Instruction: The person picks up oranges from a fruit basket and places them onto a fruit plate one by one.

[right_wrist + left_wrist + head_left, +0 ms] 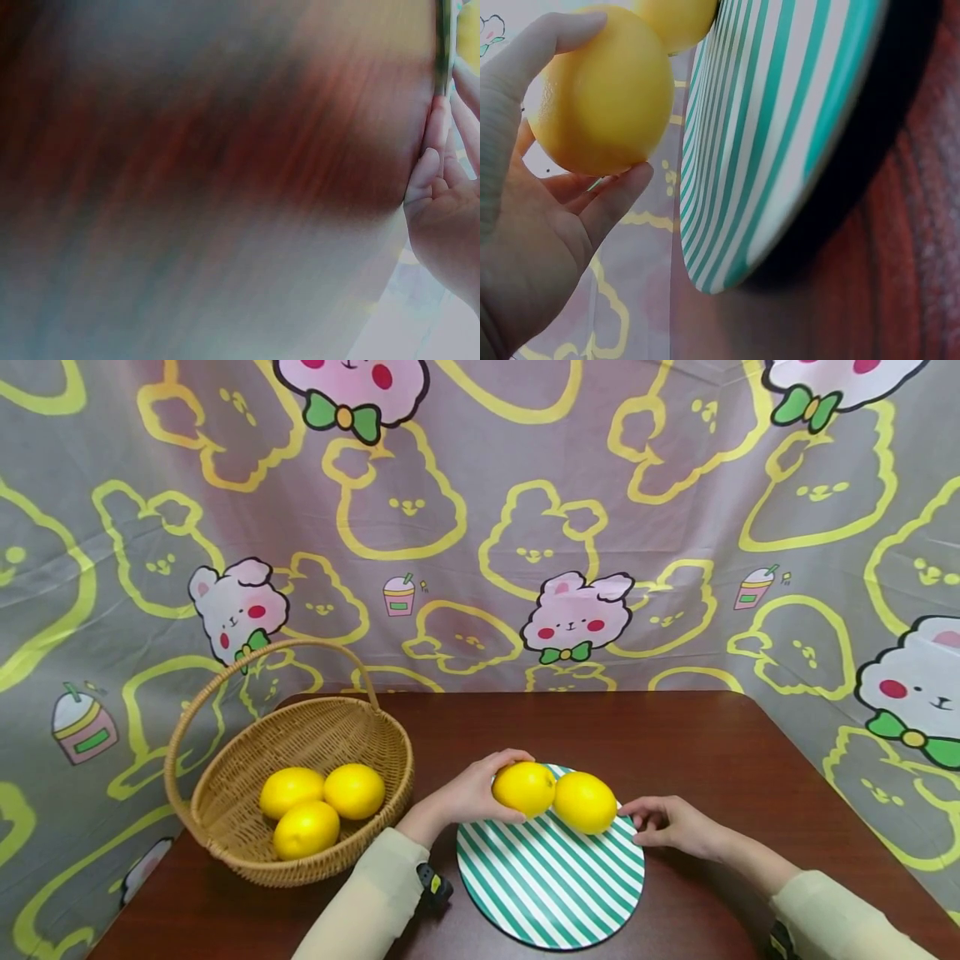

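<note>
My left hand (474, 789) grips a yellow lemon (525, 789), thumb on one side and fingers on the other. In the left wrist view this lemon (604, 94) shows close up, beside the striped face of a round board. A second lemon (585, 802) sits right against the held one, over the back part of the green-and-white striped board (551, 893). At the board's right edge is my right hand (678, 828), its fingertips touching the rim and nothing held in the palm. The right wrist view catches these fingers (437, 124) at the rim.
On the left of the brown table (697, 752) stands a wicker basket (247, 760) with a tall arched handle. Three lemons (307, 829) lie inside it. A patterned curtain (465, 527) encloses the back and sides of the table.
</note>
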A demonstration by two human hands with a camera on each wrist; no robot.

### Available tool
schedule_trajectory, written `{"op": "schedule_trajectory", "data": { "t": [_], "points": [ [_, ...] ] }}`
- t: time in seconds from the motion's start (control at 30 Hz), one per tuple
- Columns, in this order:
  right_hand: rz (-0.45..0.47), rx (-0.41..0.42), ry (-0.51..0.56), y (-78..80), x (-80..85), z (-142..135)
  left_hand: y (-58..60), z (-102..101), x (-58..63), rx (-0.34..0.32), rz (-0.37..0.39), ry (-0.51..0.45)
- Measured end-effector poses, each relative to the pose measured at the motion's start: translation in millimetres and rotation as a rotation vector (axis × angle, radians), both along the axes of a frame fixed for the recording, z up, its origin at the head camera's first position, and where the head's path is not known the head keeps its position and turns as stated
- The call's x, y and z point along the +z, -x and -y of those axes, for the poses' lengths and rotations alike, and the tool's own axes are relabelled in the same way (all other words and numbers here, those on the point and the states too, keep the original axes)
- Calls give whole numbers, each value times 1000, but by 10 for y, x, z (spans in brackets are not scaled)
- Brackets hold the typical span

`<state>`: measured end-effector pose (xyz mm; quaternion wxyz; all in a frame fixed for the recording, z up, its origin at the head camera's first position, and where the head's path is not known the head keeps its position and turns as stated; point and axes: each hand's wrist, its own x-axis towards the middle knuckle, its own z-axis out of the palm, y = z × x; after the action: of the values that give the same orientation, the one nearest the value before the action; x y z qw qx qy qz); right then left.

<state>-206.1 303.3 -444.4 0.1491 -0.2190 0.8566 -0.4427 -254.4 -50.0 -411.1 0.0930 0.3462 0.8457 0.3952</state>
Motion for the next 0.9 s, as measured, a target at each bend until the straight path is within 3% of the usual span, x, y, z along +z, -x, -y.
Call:
{"op": "schedule_trajectory", "data": {
  "t": [0.6,0.9],
  "points": [
    [-6,4,-5,-2,-12,-14,54,19,-86,44,-18,123],
    [12,-7,-1,-6,0,-7,85,20,-112,22,20,78]
  ]
}}
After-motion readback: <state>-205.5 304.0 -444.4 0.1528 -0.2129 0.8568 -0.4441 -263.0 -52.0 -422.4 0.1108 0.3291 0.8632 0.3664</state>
